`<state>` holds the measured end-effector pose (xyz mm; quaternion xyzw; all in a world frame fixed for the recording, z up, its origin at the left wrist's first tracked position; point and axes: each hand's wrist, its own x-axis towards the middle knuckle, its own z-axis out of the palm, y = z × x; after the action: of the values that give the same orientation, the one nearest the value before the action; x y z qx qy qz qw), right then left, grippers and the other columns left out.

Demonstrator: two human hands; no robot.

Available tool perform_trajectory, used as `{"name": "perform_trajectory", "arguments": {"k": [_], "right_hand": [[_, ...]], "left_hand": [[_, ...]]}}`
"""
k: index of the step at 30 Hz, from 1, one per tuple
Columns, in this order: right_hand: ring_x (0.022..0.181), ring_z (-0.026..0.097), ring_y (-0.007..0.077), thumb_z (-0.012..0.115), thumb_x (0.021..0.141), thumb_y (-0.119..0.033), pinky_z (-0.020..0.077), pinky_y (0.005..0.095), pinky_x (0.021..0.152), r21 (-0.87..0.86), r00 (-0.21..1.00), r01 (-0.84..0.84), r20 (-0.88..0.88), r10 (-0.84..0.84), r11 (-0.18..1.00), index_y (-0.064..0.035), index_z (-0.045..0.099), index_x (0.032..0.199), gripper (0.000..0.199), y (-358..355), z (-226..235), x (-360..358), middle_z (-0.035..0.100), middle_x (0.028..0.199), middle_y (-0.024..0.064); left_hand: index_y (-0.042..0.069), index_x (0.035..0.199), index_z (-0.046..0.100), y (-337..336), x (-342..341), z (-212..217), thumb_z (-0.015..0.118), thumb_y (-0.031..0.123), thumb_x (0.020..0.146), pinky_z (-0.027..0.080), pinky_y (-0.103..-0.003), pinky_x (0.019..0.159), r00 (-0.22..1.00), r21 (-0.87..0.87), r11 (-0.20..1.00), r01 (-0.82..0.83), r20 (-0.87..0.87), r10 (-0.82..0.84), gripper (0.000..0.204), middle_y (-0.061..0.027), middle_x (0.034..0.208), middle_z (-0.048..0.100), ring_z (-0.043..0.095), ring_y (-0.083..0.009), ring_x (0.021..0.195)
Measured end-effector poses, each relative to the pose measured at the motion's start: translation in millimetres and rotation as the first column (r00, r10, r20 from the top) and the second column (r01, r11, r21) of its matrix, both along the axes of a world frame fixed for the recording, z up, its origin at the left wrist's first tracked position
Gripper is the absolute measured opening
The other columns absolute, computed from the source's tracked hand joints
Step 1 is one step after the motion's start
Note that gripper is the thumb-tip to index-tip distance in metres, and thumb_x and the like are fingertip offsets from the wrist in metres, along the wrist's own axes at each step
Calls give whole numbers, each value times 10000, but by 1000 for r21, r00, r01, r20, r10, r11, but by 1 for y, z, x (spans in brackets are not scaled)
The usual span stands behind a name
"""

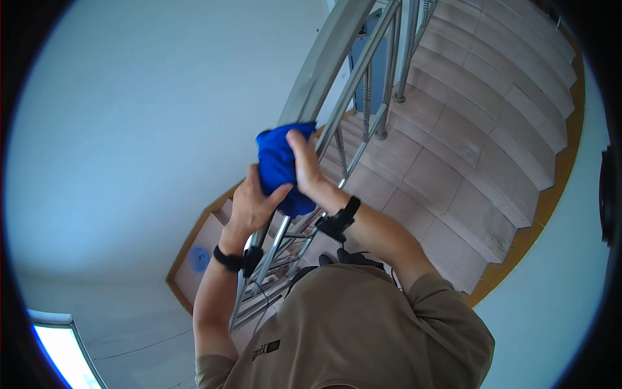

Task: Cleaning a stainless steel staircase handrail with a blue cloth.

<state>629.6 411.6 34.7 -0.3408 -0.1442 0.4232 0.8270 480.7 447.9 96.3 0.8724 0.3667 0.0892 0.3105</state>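
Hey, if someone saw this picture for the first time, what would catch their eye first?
Most likely the bright blue cloth at the centre, bunched between the left hand and the right hand, right against the metal stair handrail. Next, the tiled stairs fanning across the right side. A small blue round thing lies on a step at lower left.
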Motion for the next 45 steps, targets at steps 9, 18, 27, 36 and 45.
{"name": "perform_trajectory", "arguments": {"k": [9,18,27,36,45], "right_hand": [[794,590,125,664,989,-472,492,325,711,-44,828,38,561,-7,998,-1,647,1004,472,-38,-30,-66,646,817,46],[691,556,129,513,1044,-554,453,352,636,-60,903,-6,429,31,998,-28,635,912,555,-77,-22,-84,620,747,56],[1212,600,389,287,981,-764,427,564,1097,569,659,-388,-379,650,725,-55,543,1425,874,-105,15,-17,633,1359,183],[1225,578,260,699,989,-224,475,372,1043,148,589,368,727,-353,918,-73,509,1446,518,-110,99,150,602,1370,120],[1171,577,271,683,885,-374,368,478,1099,184,-495,421,867,54,888,-107,638,1191,409,-41,-2,94,676,1163,113]], "left_hand": [[-49,1486,341,-74,-82,-51,792,186,806,437,-516,1070,973,338,913,-228,91,210,849,-304,1387,504,528,-458,1273],[-16,1446,468,-139,-104,-64,635,-47,801,322,-626,1169,930,635,769,-73,321,-176,667,-312,1426,512,483,-468,1368],[-28,1383,560,-149,-71,-19,649,-144,732,502,-485,1064,785,494,864,102,494,-375,667,-248,1346,611,592,-412,1290],[16,1400,544,-134,-160,-37,579,-108,836,500,-457,1050,837,435,836,-335,545,51,578,-242,1337,621,620,-382,1240],[20,1393,565,-145,-169,-66,519,55,920,505,-450,1026,800,214,864,-455,524,292,477,-252,1333,600,618,-398,1208]]}}
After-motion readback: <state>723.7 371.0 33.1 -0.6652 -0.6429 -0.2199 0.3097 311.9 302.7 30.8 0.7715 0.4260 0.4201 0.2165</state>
